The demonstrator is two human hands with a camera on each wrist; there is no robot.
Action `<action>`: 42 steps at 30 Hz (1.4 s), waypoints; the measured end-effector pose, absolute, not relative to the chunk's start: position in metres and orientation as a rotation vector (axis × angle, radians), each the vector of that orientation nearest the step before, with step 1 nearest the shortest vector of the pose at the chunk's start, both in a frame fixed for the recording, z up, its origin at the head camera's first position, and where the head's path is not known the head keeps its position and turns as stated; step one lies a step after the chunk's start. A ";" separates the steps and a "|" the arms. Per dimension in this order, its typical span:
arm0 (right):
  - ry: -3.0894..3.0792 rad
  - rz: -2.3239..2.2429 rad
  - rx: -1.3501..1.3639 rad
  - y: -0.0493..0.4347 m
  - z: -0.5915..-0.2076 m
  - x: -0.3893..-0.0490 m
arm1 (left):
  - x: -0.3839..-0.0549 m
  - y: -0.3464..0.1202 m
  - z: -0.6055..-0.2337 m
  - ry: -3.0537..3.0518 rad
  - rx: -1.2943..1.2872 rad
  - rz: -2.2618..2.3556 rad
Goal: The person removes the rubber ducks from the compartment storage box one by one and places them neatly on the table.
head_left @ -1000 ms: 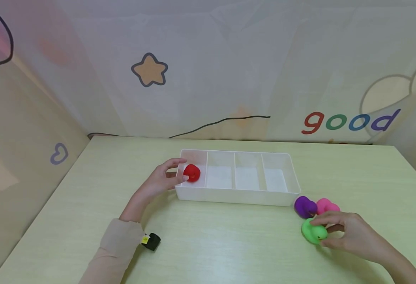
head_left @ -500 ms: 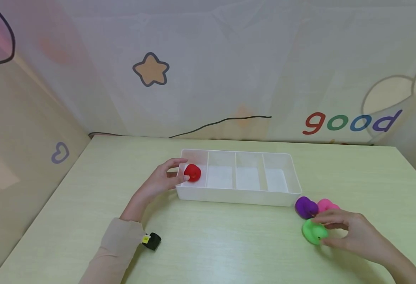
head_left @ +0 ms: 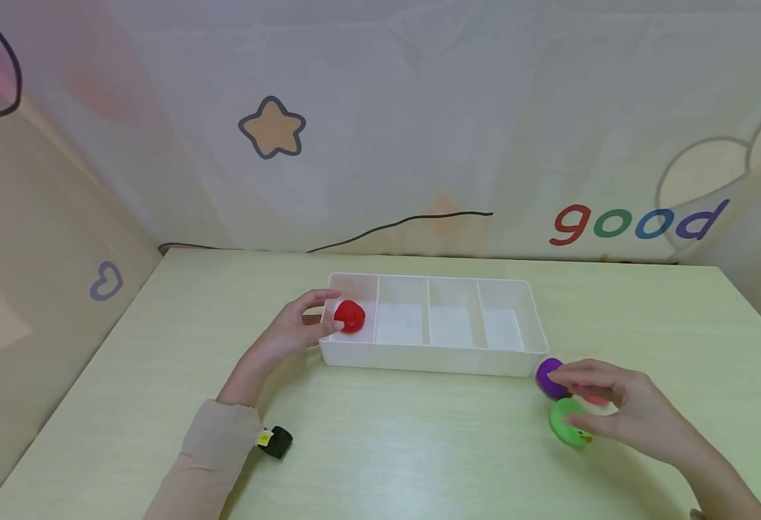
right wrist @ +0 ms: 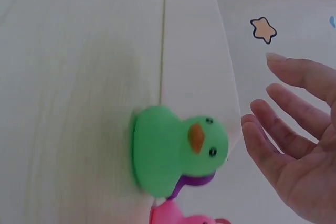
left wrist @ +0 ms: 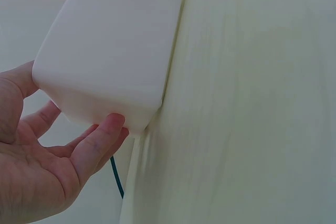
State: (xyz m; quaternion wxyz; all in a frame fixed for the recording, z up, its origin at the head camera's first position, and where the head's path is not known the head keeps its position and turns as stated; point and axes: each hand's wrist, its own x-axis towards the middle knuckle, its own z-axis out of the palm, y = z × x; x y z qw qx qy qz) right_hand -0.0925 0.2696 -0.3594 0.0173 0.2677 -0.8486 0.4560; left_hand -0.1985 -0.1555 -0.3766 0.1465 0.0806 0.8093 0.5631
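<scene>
My left hand (head_left: pixel 292 328) grips the left end of a white four-part plastic box (head_left: pixel 432 359), thumb over the rim. The left wrist view shows its fingers curled round that end wall (left wrist: pixel 105 98). A rounded red toy (head_left: pixel 350 315) lies in the leftmost compartment, beside the thumb. Off the box's front right corner, my right hand (head_left: pixel 640 412) hovers with spread fingers, holding nothing. Below it a green rubber duck (right wrist: pixel 157 150) stands upright on the table, apart from the fingers in the right wrist view. A purple duck (head_left: pixel 548 379) and a mostly hidden pink duck (right wrist: pixel 170 216) stand close by.
The pale wooden table (head_left: pixel 406 448) meets a printed cloth backdrop (head_left: pixel 393 144) behind the box. A small black block (head_left: pixel 279 442) with a yellow label sits at the left wrist. The other compartments hold nothing visible.
My right hand has come off the green duck and lifted slightly up and left, now overlapping the purple and pink ducks. The left hand and box stay put.
</scene>
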 end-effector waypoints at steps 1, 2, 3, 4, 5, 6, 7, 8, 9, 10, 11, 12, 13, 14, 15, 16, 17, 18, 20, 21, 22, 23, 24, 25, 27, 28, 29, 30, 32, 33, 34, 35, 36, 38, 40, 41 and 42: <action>-2.630 1.440 0.840 0.266 -0.358 -0.093 | -0.199 -0.156 -0.377 2.330 0.230 1.620; -2.620 1.464 0.852 0.263 -0.357 -0.094 | -0.199 -0.156 -0.377 2.332 0.228 1.619; -2.607 1.480 0.864 0.260 -0.356 -0.095 | -0.199 -0.155 -0.377 2.333 0.227 1.617; -2.588 1.508 0.885 0.257 -0.355 -0.097 | -0.199 -0.155 -0.377 2.333 0.226 1.618; -2.556 1.544 0.913 0.254 -0.354 -0.098 | -0.199 -0.155 -0.377 2.333 0.226 1.616; -2.529 1.556 0.938 0.250 -0.353 -0.099 | -0.199 -0.155 -0.377 2.334 0.225 1.615; -2.510 1.567 0.955 0.247 -0.352 -0.100 | -0.199 -0.155 -0.377 2.335 0.223 1.614; -2.502 1.565 0.966 0.243 -0.351 -0.102 | -0.199 -0.156 -0.377 2.336 0.222 1.614; -2.494 1.571 0.977 0.240 -0.350 -0.103 | -0.199 -0.156 -0.377 2.334 0.223 1.615; -2.488 1.582 0.986 0.237 -0.349 -0.104 | -0.199 -0.156 -0.377 2.334 0.223 1.616; -2.486 1.584 0.990 0.233 -0.348 -0.105 | -0.199 -0.156 -0.377 2.332 0.223 1.615; -2.492 1.575 0.990 0.230 -0.347 -0.106 | -0.199 -0.156 -0.377 2.330 0.223 1.616; -2.489 1.586 0.997 0.226 -0.347 -0.107 | -0.199 -0.156 -0.377 2.328 0.223 1.618; -2.482 1.598 1.009 0.222 -0.346 -0.108 | -0.199 -0.156 -0.377 2.327 0.224 1.620; -2.476 1.613 1.017 0.219 -0.346 -0.109 | -0.199 -0.156 -0.377 2.323 0.225 1.623; -2.464 1.627 1.030 0.215 -0.345 -0.110 | -0.199 -0.156 -0.377 2.322 0.226 1.625; -2.453 1.640 1.040 0.212 -0.345 -0.111 | -0.199 -0.156 -0.377 2.322 0.225 1.626; -2.450 1.647 1.048 0.208 -0.344 -0.112 | -0.199 -0.156 -0.377 2.322 0.227 1.626; -2.463 1.645 1.050 0.201 -0.343 -0.114 | -0.198 -0.156 -0.376 2.323 0.227 1.626; -2.472 1.638 1.050 0.198 -0.343 -0.115 | -0.198 -0.156 -0.376 2.324 0.224 1.624; -2.481 1.629 1.054 0.195 -0.342 -0.117 | -0.198 -0.156 -0.376 2.327 0.221 1.621; -2.496 1.624 1.051 0.192 -0.341 -0.118 | -0.198 -0.156 -0.376 2.329 0.218 1.617; -2.511 1.619 1.047 0.188 -0.340 -0.120 | -0.198 -0.156 -0.376 2.330 0.218 1.616; -2.524 1.620 1.043 0.185 -0.340 -0.121 | -0.198 -0.155 -0.375 2.329 0.216 1.617; -2.521 1.639 1.044 0.179 -0.339 -0.124 | -0.198 -0.155 -0.375 2.331 0.213 1.615; -2.513 1.654 1.047 0.176 -0.339 -0.126 | -0.198 -0.155 -0.375 2.332 0.213 1.614; -2.508 1.667 1.047 0.173 -0.339 -0.128 | -0.198 -0.155 -0.375 2.332 0.212 1.613; -2.504 1.674 1.046 0.170 -0.338 -0.129 | -0.198 -0.155 -0.375 2.332 0.210 1.614; -2.492 1.685 1.047 0.165 -0.337 -0.132 | -0.198 -0.155 -0.375 2.334 0.206 1.611; -2.493 1.691 1.045 0.162 -0.337 -0.134 | -0.198 -0.155 -0.374 2.334 0.203 1.610; -2.496 1.695 1.041 0.159 -0.336 -0.135 | -0.198 -0.154 -0.374 2.334 0.202 1.609; -2.500 1.697 1.036 0.156 -0.335 -0.137 | -0.198 -0.154 -0.374 2.334 0.201 1.609; -2.499 1.704 1.031 0.153 -0.334 -0.138 | -0.198 -0.155 -0.374 2.334 0.202 1.609; -2.488 1.722 1.027 0.148 -0.333 -0.141 | -0.198 -0.155 -0.375 2.332 0.208 1.610; -2.483 1.733 1.017 0.143 -0.332 -0.144 | -0.198 -0.155 -0.375 2.333 0.214 1.611; -2.485 1.741 1.008 0.140 -0.332 -0.146 | -0.198 -0.155 -0.375 2.331 0.217 1.613; -2.485 1.752 0.996 0.137 -0.331 -0.148 | -0.198 -0.155 -0.375 2.330 0.220 1.614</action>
